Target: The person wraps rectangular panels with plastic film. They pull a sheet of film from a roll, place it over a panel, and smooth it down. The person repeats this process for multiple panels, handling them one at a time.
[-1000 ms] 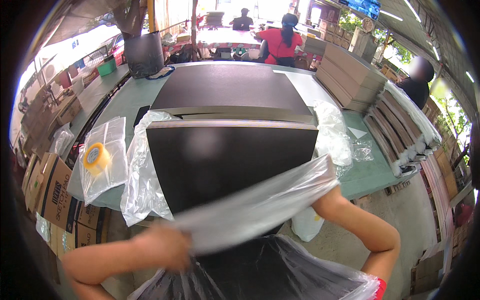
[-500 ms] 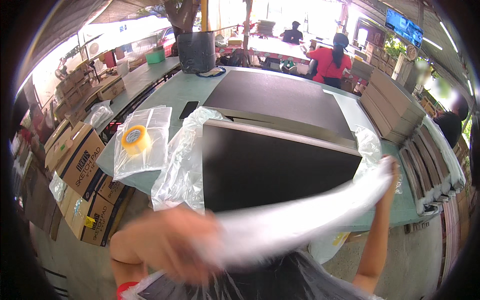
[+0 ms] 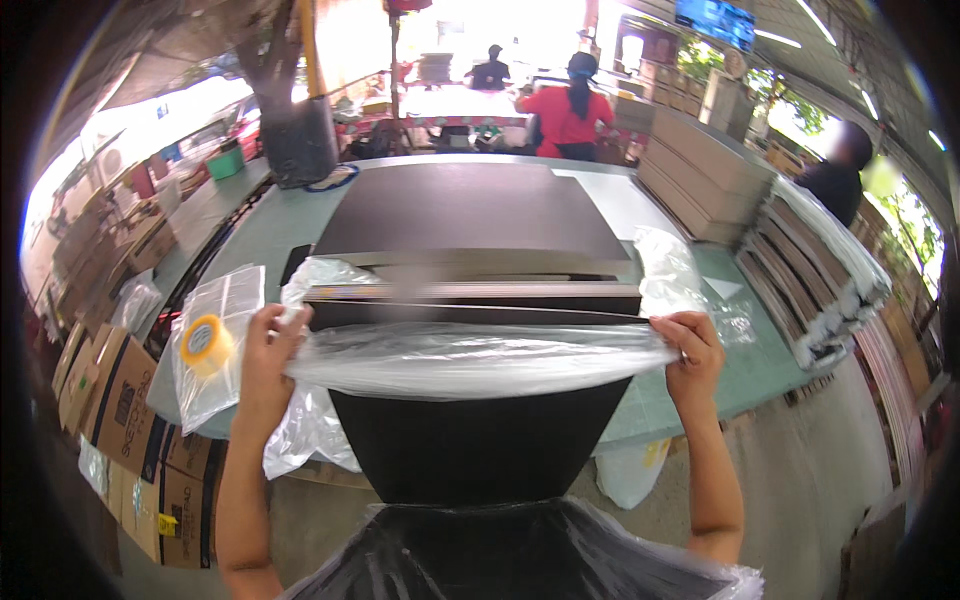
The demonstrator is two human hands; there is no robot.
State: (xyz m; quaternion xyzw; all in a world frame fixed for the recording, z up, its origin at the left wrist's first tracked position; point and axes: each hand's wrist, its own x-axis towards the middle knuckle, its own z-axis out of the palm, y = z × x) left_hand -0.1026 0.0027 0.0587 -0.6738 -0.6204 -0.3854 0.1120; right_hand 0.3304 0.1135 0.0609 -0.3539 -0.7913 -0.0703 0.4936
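A black board leans up from my lap toward the table edge. Across its upper part stretches a clear plastic bag, gathered into a wide band. My left hand pinches the band's left end, and my right hand pinches its right end beside the board's top corner. Just beyond lies another black board or stack with a pale edge, crumpled plastic at its left and more plastic at its right. Farther back rests a broad dark stack of boards.
On the left, a yellow tape roll sits on flat clear bags, near a phone. Grey board stacks and wrapped boards line the right side. Cartons stand at left. Other people work farther off.
The plastic, blurred in motion before, now lies taut across the black board. My left hand has moved up and away from me; the board now tilts toward my lap. The view has shifted.
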